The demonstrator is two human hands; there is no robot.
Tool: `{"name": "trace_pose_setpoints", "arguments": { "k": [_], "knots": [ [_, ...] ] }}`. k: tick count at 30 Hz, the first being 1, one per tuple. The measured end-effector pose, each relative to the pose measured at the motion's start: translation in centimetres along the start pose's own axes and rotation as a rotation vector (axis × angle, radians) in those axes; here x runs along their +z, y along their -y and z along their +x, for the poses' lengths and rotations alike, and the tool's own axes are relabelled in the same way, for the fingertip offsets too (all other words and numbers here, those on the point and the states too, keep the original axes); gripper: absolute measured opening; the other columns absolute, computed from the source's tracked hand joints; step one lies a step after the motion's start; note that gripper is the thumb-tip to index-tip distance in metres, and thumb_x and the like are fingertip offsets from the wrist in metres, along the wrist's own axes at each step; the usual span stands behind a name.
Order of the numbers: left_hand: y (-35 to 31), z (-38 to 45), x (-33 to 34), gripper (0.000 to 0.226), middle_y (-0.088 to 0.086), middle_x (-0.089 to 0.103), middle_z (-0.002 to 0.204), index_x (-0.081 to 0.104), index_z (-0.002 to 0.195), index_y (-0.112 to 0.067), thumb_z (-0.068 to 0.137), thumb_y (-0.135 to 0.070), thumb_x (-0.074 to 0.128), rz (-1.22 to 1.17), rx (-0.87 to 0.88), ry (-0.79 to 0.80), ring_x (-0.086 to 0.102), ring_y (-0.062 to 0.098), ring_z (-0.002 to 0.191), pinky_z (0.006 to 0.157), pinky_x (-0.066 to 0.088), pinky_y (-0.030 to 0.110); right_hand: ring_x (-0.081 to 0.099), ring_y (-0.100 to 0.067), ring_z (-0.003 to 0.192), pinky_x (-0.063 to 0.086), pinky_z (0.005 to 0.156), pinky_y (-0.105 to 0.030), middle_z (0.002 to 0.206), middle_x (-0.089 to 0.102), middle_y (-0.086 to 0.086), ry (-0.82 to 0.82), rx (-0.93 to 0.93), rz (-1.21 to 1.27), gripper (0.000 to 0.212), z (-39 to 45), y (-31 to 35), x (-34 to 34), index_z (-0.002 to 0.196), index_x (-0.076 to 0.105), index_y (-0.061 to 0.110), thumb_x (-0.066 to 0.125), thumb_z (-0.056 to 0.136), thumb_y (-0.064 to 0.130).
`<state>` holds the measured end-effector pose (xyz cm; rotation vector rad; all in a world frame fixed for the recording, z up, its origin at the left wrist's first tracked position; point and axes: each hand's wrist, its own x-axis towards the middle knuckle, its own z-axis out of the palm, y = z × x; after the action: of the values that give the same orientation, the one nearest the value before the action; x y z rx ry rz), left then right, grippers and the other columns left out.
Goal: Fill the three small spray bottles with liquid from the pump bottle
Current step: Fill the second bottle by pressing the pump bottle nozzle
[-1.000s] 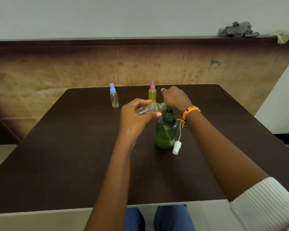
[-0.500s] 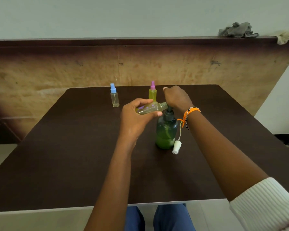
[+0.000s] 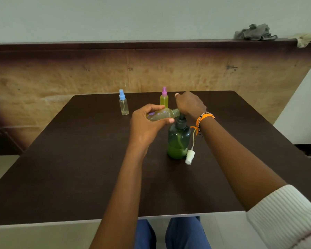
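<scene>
A green pump bottle [image 3: 178,141] stands mid-table, about half full of green liquid. My left hand [image 3: 147,123] grips a small uncapped spray bottle [image 3: 162,114], tilted on its side with its neck at the pump's spout; yellowish liquid lies inside it. My right hand [image 3: 189,105] sits over the pump head, fingers curled round it and hiding it. A white spray cap with its tube [image 3: 190,156] lies right of the pump bottle. Farther back stand a blue-capped clear bottle [image 3: 123,105] and a pink-capped bottle [image 3: 164,98] filled with yellow liquid.
The dark brown table [image 3: 79,159] ends in a pale front edge near my knees. A wooden panel rises behind the table, with grey and beige cloths [image 3: 254,32] on its ledge at the upper right.
My right hand has risen slightly over the pump head. The small bottle in my left hand has stayed at the spout.
</scene>
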<state>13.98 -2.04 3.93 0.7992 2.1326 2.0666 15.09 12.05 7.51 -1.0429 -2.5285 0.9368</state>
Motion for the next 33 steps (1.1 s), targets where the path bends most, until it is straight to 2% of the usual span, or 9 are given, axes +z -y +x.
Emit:
{"name": "trace_pose_setpoints", "arguments": {
  "k": [4, 9, 12, 15, 18, 22, 26, 30, 33],
  "knots": [
    [0.1, -0.1, 0.0, 0.037, -0.012, 0.068, 0.083, 0.07, 0.092, -0.015, 0.06, -0.004, 0.085, -0.008, 0.002, 0.002, 0.063, -0.009, 0.07, 0.064, 0.047, 0.008, 0.054, -0.035, 0.106, 0.036, 0.103, -0.05, 0.116, 0.06, -0.017, 0.015, -0.008, 0.083, 0.032, 0.3, -0.4, 0.5, 0.093, 0.054, 0.01, 0.034, 0.097, 0.035],
    [0.5, -0.3, 0.0, 0.038, -0.012, 0.068, 0.082, 0.07, 0.095, -0.013, 0.061, -0.004, 0.084, -0.004, -0.014, 0.003, 0.062, -0.01, 0.07, 0.062, 0.045, 0.006, 0.055, -0.035, 0.104, 0.038, 0.101, -0.049, 0.112, 0.061, -0.017, 0.017, 0.019, 0.101, 0.03, 0.2, -0.7, 1.0, 0.089, 0.051, 0.012, 0.035, 0.097, 0.036],
    [0.1, -0.1, -0.2, 0.037, -0.012, 0.068, 0.081, 0.07, 0.094, -0.015, 0.062, -0.005, 0.084, 0.002, -0.011, 0.014, 0.062, -0.01, 0.07, 0.063, 0.046, 0.007, 0.054, -0.036, 0.106, 0.035, 0.103, -0.051, 0.114, 0.06, -0.016, 0.042, 0.002, 0.047, 0.033, 0.1, -0.2, 0.4, 0.089, 0.051, 0.011, 0.033, 0.097, 0.037],
    [-0.2, 0.1, -0.3, 0.036, -0.012, 0.068, 0.083, 0.07, 0.093, -0.016, 0.062, -0.006, 0.084, 0.009, -0.001, 0.019, 0.062, -0.01, 0.07, 0.064, 0.046, 0.007, 0.054, -0.035, 0.107, 0.035, 0.104, -0.051, 0.112, 0.059, -0.014, 0.065, -0.016, 0.028, 0.044, 0.2, 0.2, 0.1, 0.099, 0.057, 0.009, 0.03, 0.097, 0.043],
    [0.0, -0.2, -0.1, 0.036, -0.011, 0.068, 0.084, 0.069, 0.095, -0.014, 0.063, -0.004, 0.083, -0.011, -0.012, 0.024, 0.062, -0.01, 0.07, 0.063, 0.046, 0.007, 0.055, -0.036, 0.104, 0.036, 0.102, -0.052, 0.111, 0.061, -0.017, 0.041, -0.01, 0.058, 0.036, 0.4, -0.2, 0.5, 0.091, 0.054, 0.009, 0.034, 0.096, 0.038],
    [0.5, -0.4, -0.1, 0.035, -0.012, 0.067, 0.081, 0.069, 0.096, -0.011, 0.064, -0.001, 0.082, -0.033, -0.032, 0.015, 0.062, -0.011, 0.069, 0.062, 0.046, 0.006, 0.056, -0.036, 0.103, 0.038, 0.1, -0.05, 0.112, 0.061, -0.017, 0.024, 0.021, 0.109, 0.035, 0.1, -0.6, 1.2, 0.098, 0.058, 0.009, 0.036, 0.095, 0.036],
    [0.2, -0.4, -0.2, 0.035, -0.012, 0.067, 0.081, 0.069, 0.096, -0.011, 0.065, -0.002, 0.082, -0.036, -0.033, 0.03, 0.062, -0.011, 0.068, 0.062, 0.047, 0.006, 0.055, -0.035, 0.102, 0.037, 0.101, -0.051, 0.106, 0.06, -0.013, 0.047, 0.021, 0.081, 0.036, -0.2, -0.2, 0.8, 0.093, 0.055, 0.011, 0.034, 0.095, 0.039],
    [-0.2, -0.2, -0.3, 0.036, -0.01, 0.067, 0.081, 0.069, 0.098, -0.009, 0.065, -0.003, 0.082, -0.026, -0.021, 0.027, 0.061, -0.011, 0.068, 0.061, 0.046, 0.005, 0.055, -0.032, 0.091, 0.039, 0.099, -0.054, 0.087, 0.058, -0.011, 0.152, 0.035, 0.134, 0.051, 0.5, 0.5, 0.9, 0.074, 0.053, 0.011, 0.028, 0.095, 0.05],
    [0.0, -0.2, -0.3, 0.037, -0.01, 0.067, 0.082, 0.069, 0.099, -0.008, 0.065, -0.002, 0.082, -0.03, -0.024, 0.027, 0.062, -0.011, 0.069, 0.061, 0.045, 0.005, 0.055, -0.03, 0.093, 0.042, 0.097, -0.05, 0.1, 0.062, -0.012, 0.055, 0.025, 0.199, 0.047, 0.2, -0.1, 1.0, 0.092, 0.058, 0.006, 0.034, 0.094, 0.047]
  ]
}}
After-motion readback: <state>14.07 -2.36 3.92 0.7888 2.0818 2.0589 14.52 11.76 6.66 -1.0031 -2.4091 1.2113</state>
